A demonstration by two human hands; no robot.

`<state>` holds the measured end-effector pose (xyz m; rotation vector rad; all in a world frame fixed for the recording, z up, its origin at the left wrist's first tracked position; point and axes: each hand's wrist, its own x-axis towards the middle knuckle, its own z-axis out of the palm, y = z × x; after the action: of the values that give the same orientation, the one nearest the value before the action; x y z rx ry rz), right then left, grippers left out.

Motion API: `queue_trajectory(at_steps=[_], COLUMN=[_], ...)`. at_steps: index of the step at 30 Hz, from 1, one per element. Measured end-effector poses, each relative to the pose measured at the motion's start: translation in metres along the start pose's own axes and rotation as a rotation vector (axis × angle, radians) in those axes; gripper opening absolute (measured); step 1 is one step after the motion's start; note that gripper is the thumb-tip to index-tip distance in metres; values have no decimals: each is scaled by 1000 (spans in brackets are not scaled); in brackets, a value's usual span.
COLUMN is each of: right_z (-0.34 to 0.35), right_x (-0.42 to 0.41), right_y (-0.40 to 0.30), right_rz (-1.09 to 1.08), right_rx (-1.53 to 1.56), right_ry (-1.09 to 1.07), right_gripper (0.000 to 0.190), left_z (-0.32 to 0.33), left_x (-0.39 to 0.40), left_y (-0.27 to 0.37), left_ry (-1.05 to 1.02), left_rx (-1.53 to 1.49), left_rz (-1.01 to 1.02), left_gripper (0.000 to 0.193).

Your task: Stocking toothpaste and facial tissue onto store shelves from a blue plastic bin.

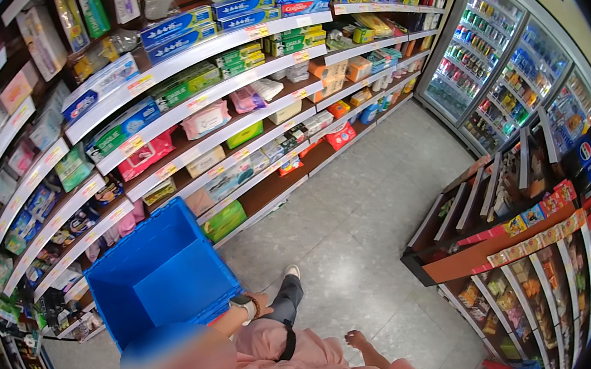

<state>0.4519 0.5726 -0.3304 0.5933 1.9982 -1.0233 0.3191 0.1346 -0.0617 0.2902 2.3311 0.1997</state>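
My left hand (263, 305), with a watch and a beaded bracelet on its wrist, is beside the near right corner of a blue plastic crate (183, 277), above my dark trouser leg. Nothing shows in its loosely spread fingers, and whether it touches the crate cannot be told. The part of the crate's inside that shows holds nothing. A blurred patch hides the crate's near edge and part of my left arm. To the right of my pink shirt (314, 363), my right hand (355, 338) hangs over the floor with loosely curled fingers and nothing visible in it.
Store shelves (244, 109) with toothpaste boxes, wipes and other packets curve along the left and far side. Glass-door drink coolers (498, 55) stand at the far right. A snack shelf unit (466, 266) juts in from the right. Grey floor tiles (354, 232) lie between them.
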Motion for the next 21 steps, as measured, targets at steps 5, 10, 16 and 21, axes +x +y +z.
queue_trajectory(at_steps=[5, 10, 16, 21], right_z=[-47, -176, -291, -292], right_x=[22, 64, 141, 131], right_y=[-99, -214, -357, -514], right_rz=[-311, -147, -282, -693], right_rx=[-250, -65, -368, -53], right_ry=[3, -191, 542, 351], right_gripper=[37, 36, 17, 39], left_z=[-66, -155, -236, -241], left_x=[81, 145, 189, 192], left_y=[2, 28, 36, 15], left_ry=[41, 107, 404, 369], left_rx=[-110, -118, -64, -198], left_rz=[137, 112, 221, 143], left_gripper=[47, 45, 39, 43])
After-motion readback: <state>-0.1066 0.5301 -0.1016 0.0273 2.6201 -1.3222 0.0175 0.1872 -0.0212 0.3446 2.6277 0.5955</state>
